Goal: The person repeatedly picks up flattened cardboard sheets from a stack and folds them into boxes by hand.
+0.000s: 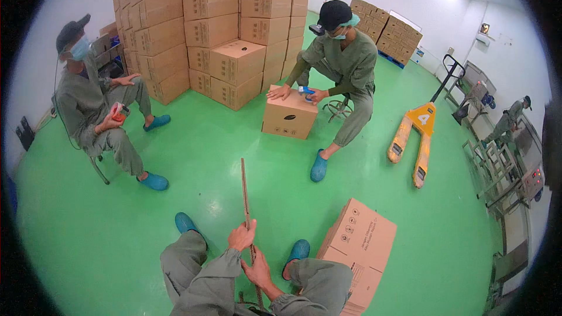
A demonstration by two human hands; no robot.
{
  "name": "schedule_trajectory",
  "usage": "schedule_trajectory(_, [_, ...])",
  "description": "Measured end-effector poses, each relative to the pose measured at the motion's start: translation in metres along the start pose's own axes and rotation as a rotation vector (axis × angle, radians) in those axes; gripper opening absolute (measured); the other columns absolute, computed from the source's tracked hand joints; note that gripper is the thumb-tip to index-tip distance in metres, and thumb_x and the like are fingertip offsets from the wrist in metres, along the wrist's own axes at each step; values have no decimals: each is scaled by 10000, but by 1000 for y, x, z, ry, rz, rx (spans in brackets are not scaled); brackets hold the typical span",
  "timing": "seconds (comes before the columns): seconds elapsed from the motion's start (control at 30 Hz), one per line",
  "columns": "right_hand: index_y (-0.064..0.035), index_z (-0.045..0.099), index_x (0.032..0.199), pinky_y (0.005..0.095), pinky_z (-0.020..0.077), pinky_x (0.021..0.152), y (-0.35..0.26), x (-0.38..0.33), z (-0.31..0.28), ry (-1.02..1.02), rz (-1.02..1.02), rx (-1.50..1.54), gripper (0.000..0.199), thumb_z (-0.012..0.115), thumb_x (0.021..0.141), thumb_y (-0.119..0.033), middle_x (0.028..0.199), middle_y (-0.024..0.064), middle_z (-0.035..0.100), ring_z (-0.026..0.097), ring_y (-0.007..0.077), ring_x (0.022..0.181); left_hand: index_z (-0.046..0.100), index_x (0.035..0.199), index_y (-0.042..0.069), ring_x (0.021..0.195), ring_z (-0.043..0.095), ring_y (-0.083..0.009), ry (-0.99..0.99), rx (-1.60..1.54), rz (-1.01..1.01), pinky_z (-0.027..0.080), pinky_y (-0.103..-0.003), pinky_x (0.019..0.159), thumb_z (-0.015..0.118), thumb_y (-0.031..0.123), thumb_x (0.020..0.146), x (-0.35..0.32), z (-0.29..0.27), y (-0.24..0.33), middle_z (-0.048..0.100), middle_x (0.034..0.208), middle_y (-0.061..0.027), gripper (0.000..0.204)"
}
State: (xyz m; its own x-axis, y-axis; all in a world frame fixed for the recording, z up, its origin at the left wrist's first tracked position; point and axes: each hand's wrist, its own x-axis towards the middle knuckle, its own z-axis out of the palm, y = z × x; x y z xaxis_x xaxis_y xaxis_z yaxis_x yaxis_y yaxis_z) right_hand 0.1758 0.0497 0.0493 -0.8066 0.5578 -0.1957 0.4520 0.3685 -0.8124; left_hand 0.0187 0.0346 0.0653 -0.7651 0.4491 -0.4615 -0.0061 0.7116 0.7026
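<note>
A flat cardboard sheet, seemingly a folded box [245, 190], stands upright between my knees and shows almost only its thin edge. My left hand [242, 236] is closed around that edge, higher up. Lower and nearer to me, my right hand [256, 269] grips the same cardboard, its fingers partly hidden. Beside my right leg lie flattened cartons [358, 246] with printed marks, partly covered by my knee.
Ahead, a seated co-worker holds a blue tape dispenser [305, 90] on a closed carton [288, 118]. Another sits at left with a red tape dispenser [120, 112]. Stacked cartons [211, 23] rise behind them. A yellow pallet jack [422, 118] stands at right, near metal steps [490, 167].
</note>
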Motion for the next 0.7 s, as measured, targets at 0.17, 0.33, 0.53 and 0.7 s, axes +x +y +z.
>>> schedule_trajectory(0.17, [-66, 430, 1450, 449, 511, 930, 29, 6, -49, 23, 139, 86, 857, 754, 808, -531, 1297, 208, 613, 643, 368, 1116, 192, 1566, 22, 1443, 333, -332, -120, -656, 218, 297, -395, 1165, 582, 377, 941, 23, 20, -30, 347, 1554, -208, 818])
schedule_trajectory(0.33, [-123, 583, 1346, 480, 528, 855, 58, 34, -104, 184, 137, -294, 579, 668, 878, -452, 1159, 188, 687, 667, 392, 1012, 157, 1575, 27, 1410, 390, -354, -95, -455, 238, 322, -392, 1148, 588, 135, 814, 9, -7, -58, 395, 1522, -228, 881])
schedule_trajectory(0.53, [-198, 583, 1337, 539, 517, 826, 43, 117, -106, 303, 67, -308, 426, 567, 936, -341, 1065, 209, 691, 646, 446, 970, 220, 1569, 102, 1281, 511, -416, 196, 184, 434, 381, -500, 1070, 619, 128, 806, -122, -57, -123, 532, 1342, -288, 862])
schedule_trajectory(0.7, [-202, 548, 1363, 557, 521, 800, 6, 155, -96, 194, -29, -404, 443, 564, 935, -314, 1037, 212, 695, 655, 446, 943, 554, 1322, 51, 1197, 576, -413, -28, 593, 614, 406, -550, 1043, 590, 375, 952, -168, 21, -75, 608, 1235, -286, 494])
